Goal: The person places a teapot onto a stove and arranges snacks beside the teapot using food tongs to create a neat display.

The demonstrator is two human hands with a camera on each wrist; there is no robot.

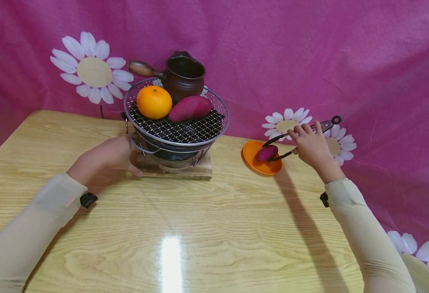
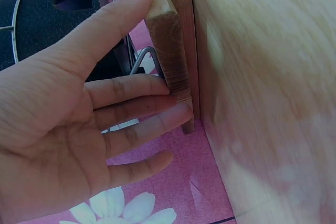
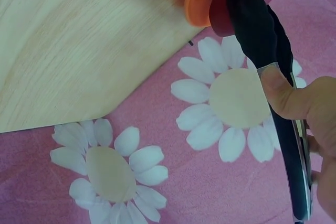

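Observation:
My right hand (image 1: 311, 146) grips black-handled tongs (image 1: 326, 125) near the middle. Their two tips stand on either side of a small purple sweet potato (image 1: 267, 153), which lies on an orange plate (image 1: 249, 151). At the left, my left hand (image 1: 113, 154) touches the end of a wooden board (image 2: 170, 40) under a round grill, its fingers nearly straight and its thumb on the board's edge. On the grill's wire mesh (image 1: 177, 132) lie an orange (image 1: 154, 102) and a larger purple sweet potato (image 1: 191, 108). Behind them stands a dark brown side-handled pot (image 1: 185, 83).
A pale wood-grain table (image 1: 214, 211) carries everything. Close behind it hangs a pink cloth (image 1: 258, 49) printed with white flowers. The pot's wooden handle (image 1: 141, 68) sticks out past the grill's left rim.

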